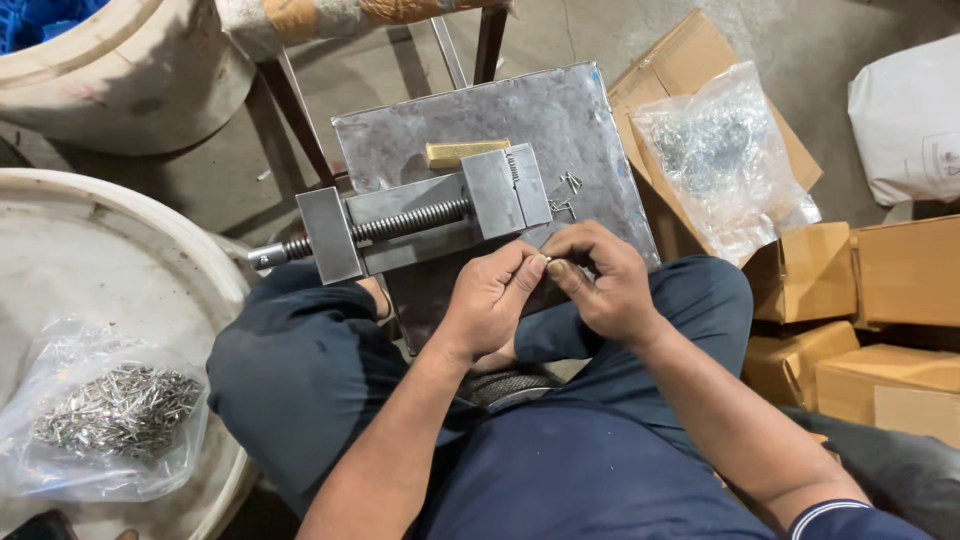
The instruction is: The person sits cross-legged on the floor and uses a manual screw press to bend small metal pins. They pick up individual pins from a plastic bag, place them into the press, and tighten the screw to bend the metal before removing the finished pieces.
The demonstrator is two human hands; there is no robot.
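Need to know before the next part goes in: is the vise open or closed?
Closed, as far as shows: the vise has its sliding block against the fixed jaw, no gap visible, nothing clamped between them.

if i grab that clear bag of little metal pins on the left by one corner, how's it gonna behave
The clear bag of pins would probably sag and go floppy, since its thin film lies slack and wrinkled. It likely feels heavy for its size, packed with metal pieces. The loose pins would probably slide toward the low corner.

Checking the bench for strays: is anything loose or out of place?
A few small metal pins lie scattered on the steel plate beside the vise, outside either bag. Both hands pinch something tiny.
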